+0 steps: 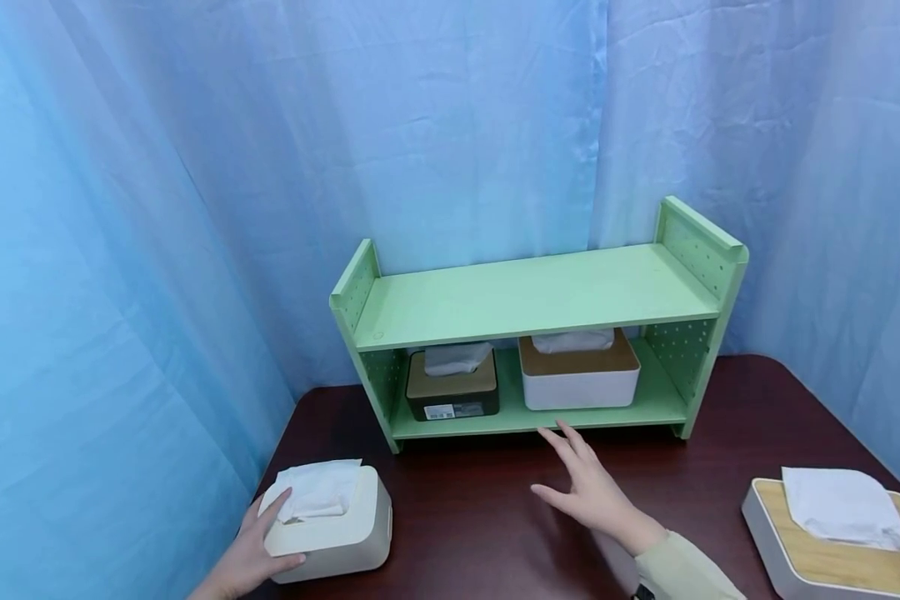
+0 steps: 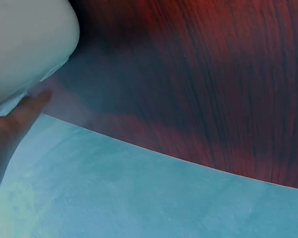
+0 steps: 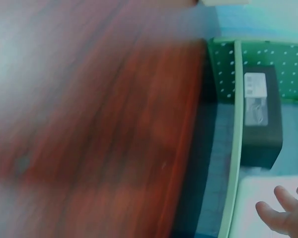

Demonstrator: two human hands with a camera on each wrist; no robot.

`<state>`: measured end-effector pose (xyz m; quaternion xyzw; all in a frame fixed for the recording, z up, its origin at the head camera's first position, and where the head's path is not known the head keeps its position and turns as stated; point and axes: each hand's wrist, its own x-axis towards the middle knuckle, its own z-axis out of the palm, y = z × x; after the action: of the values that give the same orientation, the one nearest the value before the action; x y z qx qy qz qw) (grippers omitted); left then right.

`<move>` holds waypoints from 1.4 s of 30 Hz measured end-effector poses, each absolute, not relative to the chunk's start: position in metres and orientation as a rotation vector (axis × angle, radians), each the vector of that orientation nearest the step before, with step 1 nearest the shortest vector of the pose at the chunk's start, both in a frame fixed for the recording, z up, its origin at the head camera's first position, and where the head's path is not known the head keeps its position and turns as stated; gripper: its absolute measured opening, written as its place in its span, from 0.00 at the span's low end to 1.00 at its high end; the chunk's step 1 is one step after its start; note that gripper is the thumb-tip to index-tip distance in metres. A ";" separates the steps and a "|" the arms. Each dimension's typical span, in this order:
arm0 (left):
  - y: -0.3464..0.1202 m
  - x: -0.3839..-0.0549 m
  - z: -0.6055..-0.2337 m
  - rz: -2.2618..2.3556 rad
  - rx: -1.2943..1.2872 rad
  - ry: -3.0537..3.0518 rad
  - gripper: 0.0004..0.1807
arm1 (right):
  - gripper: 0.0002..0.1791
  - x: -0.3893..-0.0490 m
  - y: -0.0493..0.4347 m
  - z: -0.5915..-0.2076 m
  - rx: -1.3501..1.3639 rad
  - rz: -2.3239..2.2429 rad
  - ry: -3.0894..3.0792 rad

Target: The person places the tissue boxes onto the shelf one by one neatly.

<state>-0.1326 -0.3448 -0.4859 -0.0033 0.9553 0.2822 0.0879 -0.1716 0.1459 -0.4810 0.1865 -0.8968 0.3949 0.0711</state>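
Observation:
At the lower left in the head view, my left hand (image 1: 249,552) spans the left end of a white tissue box (image 1: 360,537), thumb along its front side and fingers over the far side. A white tissue sticks out of its top. The left wrist view shows a finger (image 2: 32,106) close against the underside edge of this box (image 2: 30,44). My right hand (image 1: 596,493) hovers over the table in front of the green shelf (image 1: 525,292), fingers spread and holding nothing. Its fingertips show at the lower right of the right wrist view.
On the lower shelf sit a dark tissue box (image 1: 450,396) with a brown lid and a white tissue box (image 1: 581,390) with a wooden lid. Another wooden-lidded tissue box (image 1: 855,575) is at the table's right. Blue curtains (image 1: 450,125) hang behind the dark red table (image 1: 457,500).

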 end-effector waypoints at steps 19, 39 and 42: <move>-0.340 -0.130 -0.489 0.829 -0.075 2.787 0.56 | 0.55 -0.179 0.086 -0.462 0.830 1.598 -2.740; -0.257 -0.130 -0.496 0.903 0.061 2.905 0.57 | 0.63 -0.164 0.054 -0.482 1.048 1.576 -2.812; -0.252 -0.131 -0.497 0.894 0.066 2.920 0.57 | 0.63 -0.162 0.050 -0.485 1.050 1.581 -2.807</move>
<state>-0.1314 -0.2523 -0.4970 0.0217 0.9550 0.2925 0.0436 -0.1621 0.0498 -0.4852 0.3076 -0.8221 0.4630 -0.1231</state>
